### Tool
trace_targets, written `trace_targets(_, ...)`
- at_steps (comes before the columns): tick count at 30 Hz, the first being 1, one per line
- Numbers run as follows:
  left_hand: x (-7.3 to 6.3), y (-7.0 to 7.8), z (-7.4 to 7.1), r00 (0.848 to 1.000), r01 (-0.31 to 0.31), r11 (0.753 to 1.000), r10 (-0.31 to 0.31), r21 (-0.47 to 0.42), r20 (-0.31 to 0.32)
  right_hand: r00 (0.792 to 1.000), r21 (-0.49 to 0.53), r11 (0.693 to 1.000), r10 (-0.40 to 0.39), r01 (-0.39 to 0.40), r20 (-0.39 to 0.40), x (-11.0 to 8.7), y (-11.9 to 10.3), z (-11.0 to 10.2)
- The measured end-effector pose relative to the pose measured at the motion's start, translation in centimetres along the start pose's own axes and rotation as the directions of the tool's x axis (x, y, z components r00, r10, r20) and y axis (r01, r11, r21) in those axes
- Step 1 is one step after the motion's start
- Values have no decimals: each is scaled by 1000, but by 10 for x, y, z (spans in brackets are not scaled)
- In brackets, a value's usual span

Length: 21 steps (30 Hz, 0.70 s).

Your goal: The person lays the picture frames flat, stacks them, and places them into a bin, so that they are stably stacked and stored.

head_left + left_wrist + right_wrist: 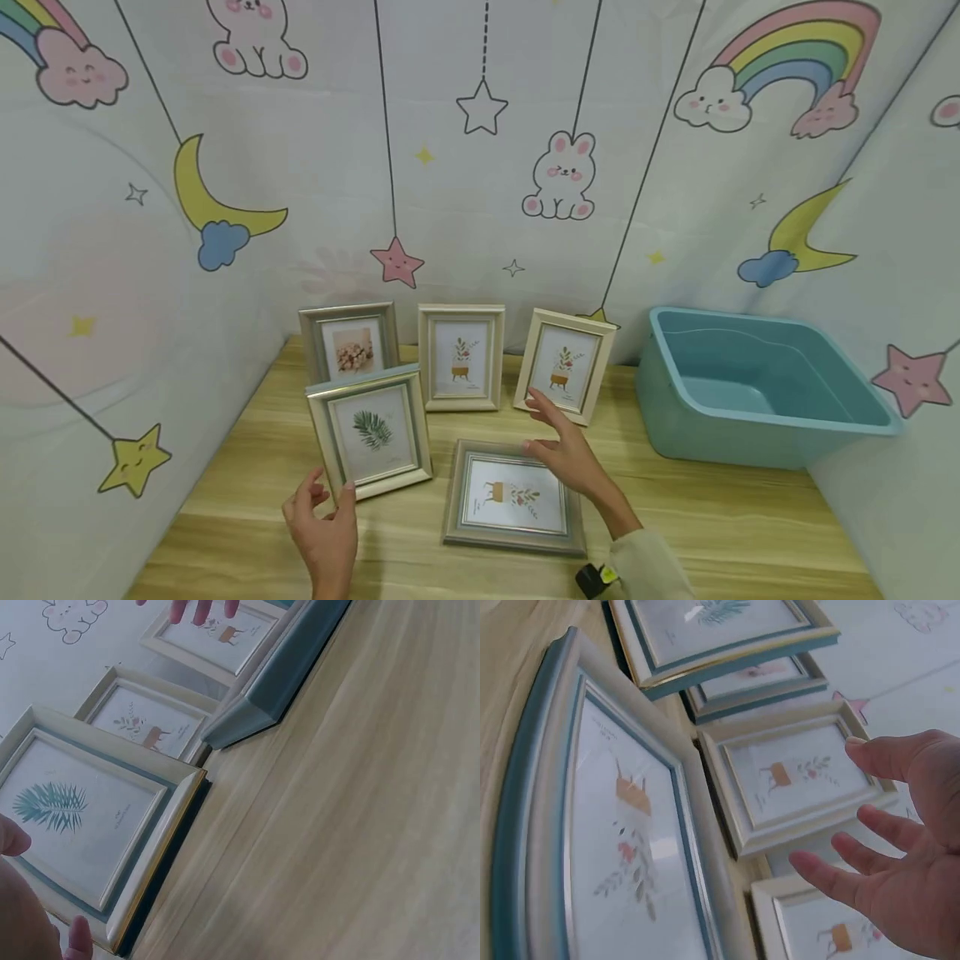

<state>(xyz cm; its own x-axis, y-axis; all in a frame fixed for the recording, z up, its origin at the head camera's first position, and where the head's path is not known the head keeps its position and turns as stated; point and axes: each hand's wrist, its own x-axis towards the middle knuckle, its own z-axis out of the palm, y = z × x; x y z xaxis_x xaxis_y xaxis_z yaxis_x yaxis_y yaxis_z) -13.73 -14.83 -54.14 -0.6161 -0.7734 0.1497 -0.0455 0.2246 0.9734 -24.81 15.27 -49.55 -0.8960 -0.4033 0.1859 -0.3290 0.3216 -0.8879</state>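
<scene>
A picture frame with a green leaf print [375, 433] stands tilted at the left of the wooden table. My left hand [326, 525] is at its lower left corner, thumb tip overlapping the border in the head view and fingers loosely bent beside it. In the left wrist view, part of that hand [22, 907] shows at the leaf frame's edge, the rest cut off. A grey-silver frame with a potted plant print [513, 500] lies face up in the middle. Over its upper right part hovers my right hand [566, 454], fingers spread and holding nothing.
Behind stand a flower photo frame [352, 354] and two cream frames, one upright [461, 396] and one leaning [566, 404]. A blue plastic tub [720, 437] sits at the right. Cartoon-printed cloth [330, 167] encloses the table; a small black object [590, 581] is by the right sleeve.
</scene>
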Motion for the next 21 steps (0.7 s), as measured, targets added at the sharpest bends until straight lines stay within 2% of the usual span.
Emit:
trace_targets(3,5,-5,-3,999,41,999,-41,-19,14,996,-3,999,-54,54,70,13,-8,7)
trace_targets(6,7,-7,-4,991,105,992,-99,-74,86,988,13,996,-93,92,126,25,-18,17)
trace_targets(10,9,-8,-4,970,199,967,-171,-160,170,973,23,992,-126,124,193,42,-32,35)
trace_targets(14,10,-9,-3,962,233,950,-195,-206,190,959,-15,988,-146,154,244,58,-44,53)
trace_targets(21,13,-12,0,960,245,937,-199,-250,196,943,-111,969,-185,223,277,82,-64,74)
